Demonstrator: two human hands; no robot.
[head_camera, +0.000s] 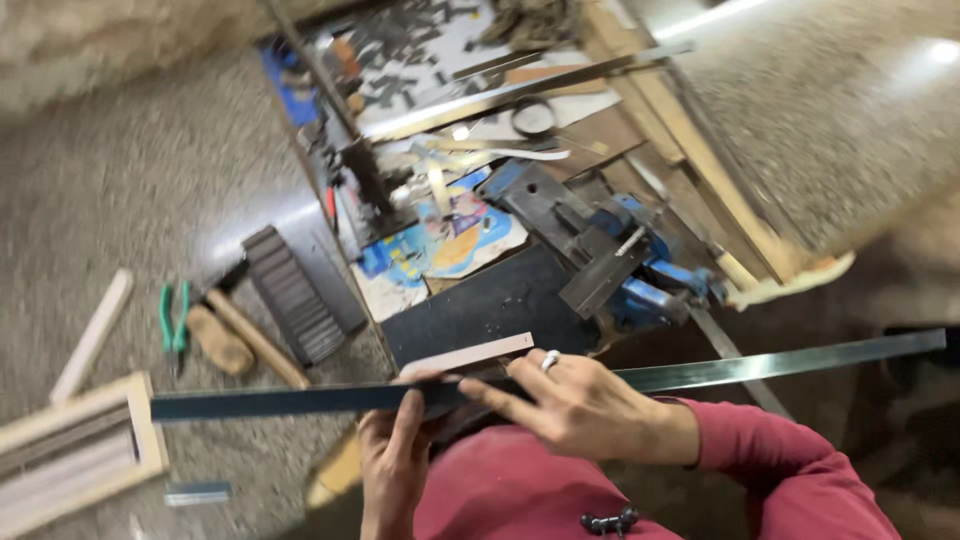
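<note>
I hold a long dark metal strip (760, 366) that runs level across the view, from far left to far right. My left hand (393, 455) grips it from below near its middle. My right hand (580, 405), with a ring on one finger, lies on top of the strip with its fingers stretched along it. A short pale flat piece (470, 353) sits just behind the strip by my fingertips. My sleeves and lap are red.
A blue bench vise (625, 265) stands on a low cluttered board (470, 310) with metal scraps, strips and paper. On the floor to the left lie green-handled pliers (172, 318), a wooden-handled hammer (255, 335), a dark ribbed block (293, 295) and a wooden frame (75, 450).
</note>
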